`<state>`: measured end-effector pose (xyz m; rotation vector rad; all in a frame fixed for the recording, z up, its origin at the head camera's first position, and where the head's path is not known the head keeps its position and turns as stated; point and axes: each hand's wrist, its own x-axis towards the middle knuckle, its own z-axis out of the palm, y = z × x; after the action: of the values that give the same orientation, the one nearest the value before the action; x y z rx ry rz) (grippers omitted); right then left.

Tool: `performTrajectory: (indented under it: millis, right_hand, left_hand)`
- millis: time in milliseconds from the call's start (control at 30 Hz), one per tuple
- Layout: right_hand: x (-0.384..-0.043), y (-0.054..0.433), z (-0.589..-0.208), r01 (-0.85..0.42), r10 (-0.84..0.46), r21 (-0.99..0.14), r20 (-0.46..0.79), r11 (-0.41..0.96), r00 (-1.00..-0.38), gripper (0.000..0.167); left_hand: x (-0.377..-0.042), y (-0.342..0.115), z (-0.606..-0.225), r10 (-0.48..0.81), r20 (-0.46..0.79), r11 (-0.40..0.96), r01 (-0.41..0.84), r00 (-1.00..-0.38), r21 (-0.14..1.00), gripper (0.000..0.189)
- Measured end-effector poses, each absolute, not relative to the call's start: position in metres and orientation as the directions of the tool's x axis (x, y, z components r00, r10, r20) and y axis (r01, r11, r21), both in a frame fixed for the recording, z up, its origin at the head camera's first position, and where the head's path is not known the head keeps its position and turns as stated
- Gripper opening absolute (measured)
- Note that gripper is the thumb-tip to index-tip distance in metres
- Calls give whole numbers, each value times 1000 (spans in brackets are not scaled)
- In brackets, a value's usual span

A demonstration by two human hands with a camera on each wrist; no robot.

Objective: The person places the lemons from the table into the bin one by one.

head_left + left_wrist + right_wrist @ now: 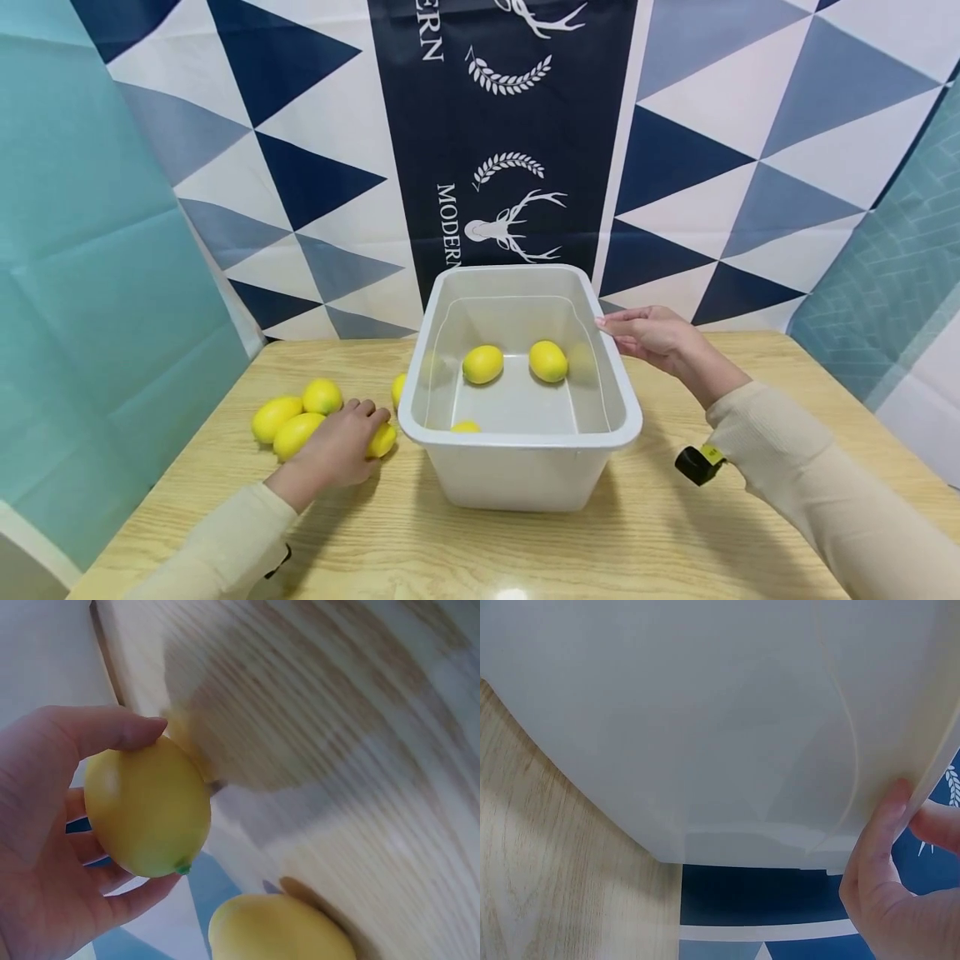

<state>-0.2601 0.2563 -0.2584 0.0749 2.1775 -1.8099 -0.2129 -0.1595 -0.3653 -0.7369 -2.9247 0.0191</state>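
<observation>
My left hand (347,443) grips a yellow lemon (150,806), thumb on one side and fingers curled round the other, just left of the bin. A green tip shows on that lemon in the left wrist view. With my right hand (651,335) I pinch the right rim of a pale grey plastic bin (517,475); in the right wrist view the thumb and fingers (881,840) lie on both sides of the rim. Inside the bin are a lemon (483,364), another lemon (548,361) and a third lemon (466,427), partly hidden by the front wall.
Several loose lemons (276,418) lie on the wooden table (495,554) beside my left hand. One more lemon (399,390) is partly hidden behind the bin's left side. A patterned cloth (322,167) hangs behind the table, with teal cloth (105,275) at the left.
</observation>
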Motion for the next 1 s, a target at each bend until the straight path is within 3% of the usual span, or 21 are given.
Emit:
performTrajectory:
  millis: [600,1000]
  right_hand:
    - [-264,259,-255,267,-181,-943,-303,197,-936,63]
    - [-264,258,-254,287,-184,-940,-319,183,-930,61]
  left_hand:
    - [-198,-157,-340,499,174,866,489,-849,-101,48]
    - [-191,-149,-326,518,179,855,504,-836,-122,52]
